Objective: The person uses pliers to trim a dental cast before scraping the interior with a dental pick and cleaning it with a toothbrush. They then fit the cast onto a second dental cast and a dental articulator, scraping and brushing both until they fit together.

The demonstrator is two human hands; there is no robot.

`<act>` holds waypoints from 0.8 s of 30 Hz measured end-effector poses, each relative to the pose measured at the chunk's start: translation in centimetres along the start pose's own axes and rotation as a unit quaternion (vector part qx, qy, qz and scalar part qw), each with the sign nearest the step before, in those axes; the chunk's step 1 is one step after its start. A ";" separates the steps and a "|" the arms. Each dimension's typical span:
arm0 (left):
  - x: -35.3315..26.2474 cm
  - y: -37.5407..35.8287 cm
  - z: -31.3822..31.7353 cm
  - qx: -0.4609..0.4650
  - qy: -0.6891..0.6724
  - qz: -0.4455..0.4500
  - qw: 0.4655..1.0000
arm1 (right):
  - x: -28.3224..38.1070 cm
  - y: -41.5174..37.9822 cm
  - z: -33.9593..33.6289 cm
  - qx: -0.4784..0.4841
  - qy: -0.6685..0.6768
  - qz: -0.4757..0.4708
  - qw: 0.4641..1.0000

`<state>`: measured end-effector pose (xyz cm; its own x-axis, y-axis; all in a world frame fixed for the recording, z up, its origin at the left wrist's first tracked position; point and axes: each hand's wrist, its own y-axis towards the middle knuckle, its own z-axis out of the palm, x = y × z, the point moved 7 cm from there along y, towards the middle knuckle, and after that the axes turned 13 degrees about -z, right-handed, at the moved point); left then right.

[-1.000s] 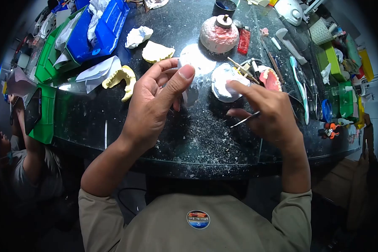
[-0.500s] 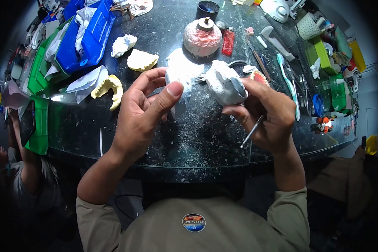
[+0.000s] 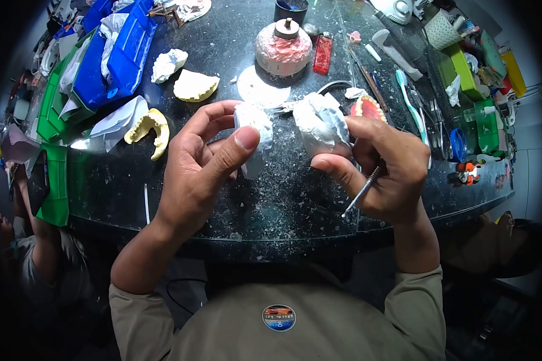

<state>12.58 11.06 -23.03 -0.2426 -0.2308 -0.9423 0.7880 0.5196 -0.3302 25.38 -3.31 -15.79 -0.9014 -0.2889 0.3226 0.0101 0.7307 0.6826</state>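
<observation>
My left hand (image 3: pixel 202 159) grips a white plaster piece (image 3: pixel 256 123) between thumb and fingers; bright glare washes out its surface. Opposite it, my right hand (image 3: pixel 397 165) pinches a chunky white plaster cast (image 3: pixel 319 126) with a rough, hollowed upper side. A thin metal hand instrument (image 3: pixel 362 194) is also tucked in the right hand, its tip pointing down and left. The two plaster pieces are held a small gap apart above the bench. Just beyond my right fingers lies a pink denture with teeth (image 3: pixel 369 108).
Plaster crumbs litter the dark bench (image 3: pixel 271 210). Yellow dental casts (image 3: pixel 196 86) and blue bins (image 3: pixel 117 63) are at left. A plaster-crusted burner (image 3: pixel 283 51), red lighter (image 3: pixel 323 53) and toothbrush (image 3: pixel 411 102) lie farther back. Another person's arm (image 3: pixel 33 207) shows at far left.
My right hand has turned the plaster cast, so more of its rough upper side shows, and lowered it slightly. The left piece has shifted only a little. The view has moved slightly.
</observation>
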 end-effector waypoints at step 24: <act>-0.7 -1.5 3.1 0.226 -0.148 0.014 0.963 | -0.5 -0.4 0.3 -0.019 0.127 0.128 0.984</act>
<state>13.36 7.87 -21.74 -0.0983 -0.4815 -0.8709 0.9737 0.1344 -0.1842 25.70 -3.25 -16.46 -0.7307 -0.2472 0.6363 0.2431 0.7768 0.5809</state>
